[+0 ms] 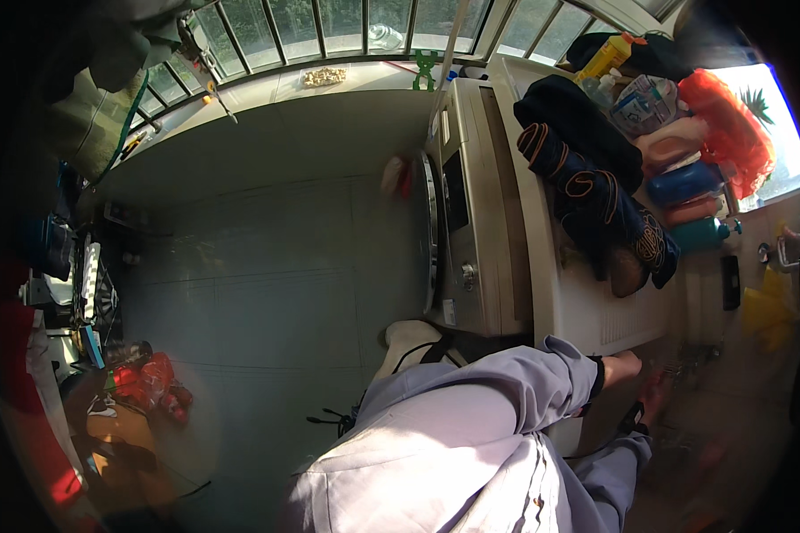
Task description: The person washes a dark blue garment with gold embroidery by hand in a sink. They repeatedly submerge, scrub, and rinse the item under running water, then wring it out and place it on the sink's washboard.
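My left hand (623, 368), in a lilac sleeve with a dark cuff, reaches over the edge of a pale laundry sink beside a metal tap (703, 354). My right hand (653, 394), with a dark band on its wrist, is just below it in the picture, blurred and reddish in the glare. Whether either hand holds anything cannot be told. A bundled navy garment with orange embroidery (590, 186) lies on the pale sink's washboard side (613, 313), against a black cloth bundle (573, 126). A brownish rounded item (628, 272) rests at the garment's lower end.
Several bottles, including a blue one (685, 184) and a teal pump bottle (700, 233), stand near a red plastic bag (727, 126). A front-loading washing machine (467, 226) adjoins the sink. Red bags (150, 383) and a cardboard box (123, 443) lie on the tiled floor.
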`<state>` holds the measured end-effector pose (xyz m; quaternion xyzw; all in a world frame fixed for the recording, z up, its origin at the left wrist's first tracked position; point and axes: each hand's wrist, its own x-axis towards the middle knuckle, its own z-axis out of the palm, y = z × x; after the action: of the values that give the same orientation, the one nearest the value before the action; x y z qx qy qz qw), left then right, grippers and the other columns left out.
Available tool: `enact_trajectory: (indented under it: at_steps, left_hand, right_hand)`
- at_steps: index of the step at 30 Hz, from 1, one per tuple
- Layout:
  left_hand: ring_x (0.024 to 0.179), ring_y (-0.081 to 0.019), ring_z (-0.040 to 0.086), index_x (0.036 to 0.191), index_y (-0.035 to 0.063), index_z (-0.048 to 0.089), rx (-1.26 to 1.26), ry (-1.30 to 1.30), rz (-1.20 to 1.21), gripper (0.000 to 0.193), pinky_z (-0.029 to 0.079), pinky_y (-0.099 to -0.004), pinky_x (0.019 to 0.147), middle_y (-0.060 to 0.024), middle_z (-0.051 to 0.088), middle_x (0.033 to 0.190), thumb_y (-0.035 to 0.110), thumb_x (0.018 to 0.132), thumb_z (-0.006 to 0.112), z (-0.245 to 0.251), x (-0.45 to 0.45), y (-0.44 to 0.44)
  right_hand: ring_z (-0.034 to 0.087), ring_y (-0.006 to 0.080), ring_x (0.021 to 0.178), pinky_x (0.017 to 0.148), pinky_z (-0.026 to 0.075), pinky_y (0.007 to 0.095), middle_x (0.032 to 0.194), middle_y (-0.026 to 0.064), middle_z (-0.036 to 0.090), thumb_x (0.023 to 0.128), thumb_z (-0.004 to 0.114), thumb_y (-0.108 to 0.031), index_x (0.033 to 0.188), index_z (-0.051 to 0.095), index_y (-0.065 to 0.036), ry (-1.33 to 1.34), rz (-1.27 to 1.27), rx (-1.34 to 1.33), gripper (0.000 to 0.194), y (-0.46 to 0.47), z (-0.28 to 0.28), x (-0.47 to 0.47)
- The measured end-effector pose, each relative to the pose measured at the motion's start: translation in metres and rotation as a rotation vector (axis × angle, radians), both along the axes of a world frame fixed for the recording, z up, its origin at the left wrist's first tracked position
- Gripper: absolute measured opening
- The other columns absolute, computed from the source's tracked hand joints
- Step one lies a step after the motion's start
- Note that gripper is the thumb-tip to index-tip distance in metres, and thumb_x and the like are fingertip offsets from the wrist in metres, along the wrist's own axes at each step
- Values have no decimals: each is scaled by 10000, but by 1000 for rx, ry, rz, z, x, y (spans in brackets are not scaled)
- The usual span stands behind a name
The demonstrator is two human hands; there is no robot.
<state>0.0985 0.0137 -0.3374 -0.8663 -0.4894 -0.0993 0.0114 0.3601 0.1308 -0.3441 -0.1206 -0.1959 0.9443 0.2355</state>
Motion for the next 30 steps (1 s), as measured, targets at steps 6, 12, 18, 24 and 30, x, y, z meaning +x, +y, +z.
enact_trajectory:
  at_steps: [6, 12, 18, 24, 30]
  left_hand:
    - [837, -312, 649, 853, 70, 708, -298, -626, -7, 164, 519, -388, 710, -119, 680, 876, 135, 747, 600, 38, -48, -24]
    - [843, -297, 651, 874, 61, 713, -280, -474, -67, 179, 521, -379, 721, -106, 686, 907, 109, 718, 640, 37, -56, -36]
    - [883, -269, 649, 938, 60, 682, -429, -632, 32, 185, 519, -358, 726, -93, 671, 990, 112, 809, 559, 33, -56, -37]
    - [850, -331, 628, 914, 25, 633, -267, -786, -70, 221, 502, -431, 691, -176, 640, 933, 170, 825, 491, 11, -67, -46]
    - [843, -151, 535, 1014, 65, 623, -1262, -1396, 366, 288, 427, -330, 680, -41, 595, 910, 291, 872, 513, 38, -98, -65]
  right_hand:
    - [588, 210, 958, 841, 482, 383, 1090, 96, 606, 936, 504, -318, 1179, 547, -72, -1453, 46, 390, 349, -80, 36, 12]
    - [564, 274, 1065, 930, 472, 409, 1136, 170, 582, 932, 493, -210, 1198, 531, -14, -939, -609, -2, 332, -21, 23, 1]
    - [551, 296, 1066, 911, 492, 376, 1181, 195, 554, 885, 496, -7, 1167, 503, 55, -409, -903, -104, 289, 52, -19, 16]
    - [566, 292, 1009, 912, 483, 390, 1110, 194, 575, 896, 474, -36, 1155, 510, 53, -194, -667, -42, 276, 36, -20, 18]
    - [587, 259, 951, 846, 519, 309, 1043, 165, 582, 866, 565, -84, 1124, 517, 47, -126, -516, -45, 293, -13, 5, -37]
